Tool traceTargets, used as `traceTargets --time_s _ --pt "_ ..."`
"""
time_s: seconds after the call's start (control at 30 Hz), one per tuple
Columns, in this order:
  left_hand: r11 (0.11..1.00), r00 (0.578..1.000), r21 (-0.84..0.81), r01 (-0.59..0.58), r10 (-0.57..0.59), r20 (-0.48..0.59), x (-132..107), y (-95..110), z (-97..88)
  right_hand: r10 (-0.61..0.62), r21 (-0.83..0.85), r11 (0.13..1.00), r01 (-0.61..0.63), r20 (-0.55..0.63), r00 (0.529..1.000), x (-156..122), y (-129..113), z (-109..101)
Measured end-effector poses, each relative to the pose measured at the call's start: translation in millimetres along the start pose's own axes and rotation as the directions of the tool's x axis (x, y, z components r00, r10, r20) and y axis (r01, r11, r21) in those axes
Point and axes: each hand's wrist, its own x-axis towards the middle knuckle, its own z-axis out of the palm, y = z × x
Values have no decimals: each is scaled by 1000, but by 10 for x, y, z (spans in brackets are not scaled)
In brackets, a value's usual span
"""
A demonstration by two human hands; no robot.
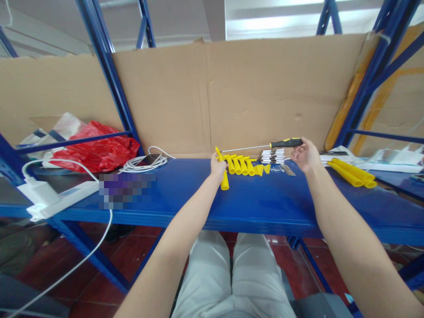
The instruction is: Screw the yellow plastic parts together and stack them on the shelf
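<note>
My left hand (pixel 217 165) is wrapped round a yellow plastic handle (pixel 225 182) with a flared head, held upright over the blue shelf. In my right hand (pixel 307 154) is a long screwdriver (pixel 285 143) by the end of its black and yellow grip. Its shaft points left, with the tip at the head of the yellow handle; whether they touch cannot be made out. Several matching yellow handles (pixel 243 167) lie in a row between my hands. Beside them are small yellow wedge pieces (pixel 260 169), tiny scattered metal bits (pixel 276 168), flat metal blades (pixel 288 170) and stacked small white packs (pixel 273 157).
More yellow tubes (pixel 351 173) lie on the blue shelf (pixel 185 194) at right. To the left are a coiled white cable (pixel 144 163), a red plastic bag (pixel 99 145) and a power strip (pixel 73 196). A cardboard panel (pixel 265 88) closes the back; blue posts stand either side.
</note>
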Motion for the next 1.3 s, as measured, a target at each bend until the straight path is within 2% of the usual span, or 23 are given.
traceTargets --time_s 0.2,0.4,0.6,0.77,0.97,1.13,1.3 --pt "999 999 17 -34 34 11 17 -26 6 14 43 999 -15 31 999 30 -5 -33" --pt "999 999 11 -36 36 15 65 -61 10 -58 41 998 55 61 996 4 -6 -5" --pt "999 999 9 -53 53 -9 68 -70 15 -70 26 997 69 65 995 -41 -11 24" --pt "999 999 29 -44 43 31 14 -30 10 -48 41 998 47 24 999 1 -16 7" --pt "995 994 13 -101 100 33 -16 -25 10 -8 46 999 6 44 999 -57 -54 37" --pt "993 993 30 -113 112 23 12 -49 8 -25 97 995 19 63 998 -168 -95 113" --pt "995 995 32 -97 96 20 22 -44 -7 -53 66 997 47 90 994 -99 -56 80"
